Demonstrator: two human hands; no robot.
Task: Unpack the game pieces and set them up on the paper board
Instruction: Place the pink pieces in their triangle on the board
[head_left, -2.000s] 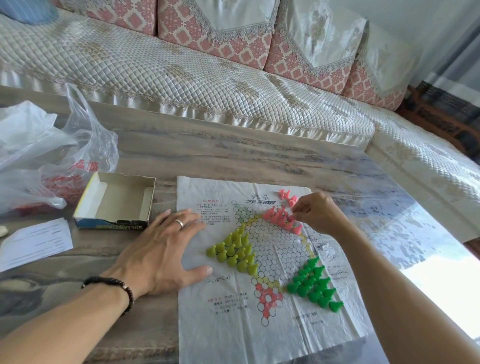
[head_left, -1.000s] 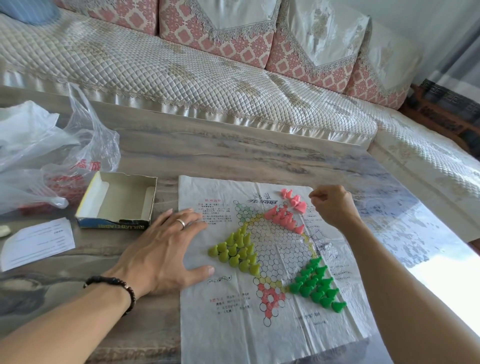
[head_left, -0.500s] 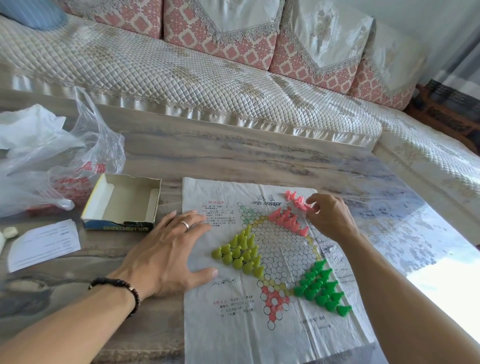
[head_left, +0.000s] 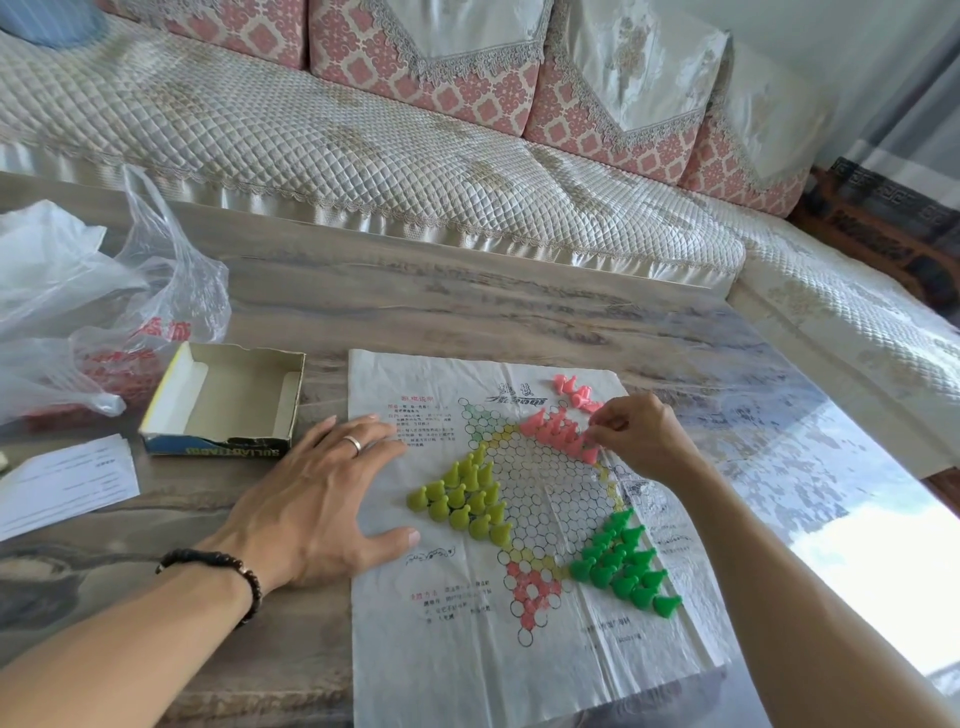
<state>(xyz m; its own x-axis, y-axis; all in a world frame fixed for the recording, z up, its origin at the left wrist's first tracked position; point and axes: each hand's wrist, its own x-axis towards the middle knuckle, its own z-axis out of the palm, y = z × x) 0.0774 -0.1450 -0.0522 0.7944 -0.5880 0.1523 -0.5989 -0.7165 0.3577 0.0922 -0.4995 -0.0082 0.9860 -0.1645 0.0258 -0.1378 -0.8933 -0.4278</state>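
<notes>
A creased paper board (head_left: 467, 654) lies on the table with a hexagon grid printed on it. Yellow-green pieces (head_left: 465, 501) stand in a triangle at the grid's left. Dark green pieces (head_left: 623, 564) fill the lower right triangle. Pink pieces (head_left: 558, 428) stand in the upper right triangle, and several loose pink pieces (head_left: 571, 389) lie beyond it. My left hand (head_left: 317, 493) presses flat on the board's left edge, fingers spread. My right hand (head_left: 636, 434) pinches a pink piece at the right end of the pink group.
An empty open cardboard box (head_left: 228, 397) sits left of the board. Clear plastic bags (head_left: 88, 306) lie at the far left, with white paper slips (head_left: 62, 480) in front. A quilted sofa (head_left: 363, 150) runs behind the table. Bright glare covers the table's right side (head_left: 872, 551).
My right hand went up to the loose pink pieces, then came back down to the right end of the pink group with one in its fingers. My left hand stayed put.
</notes>
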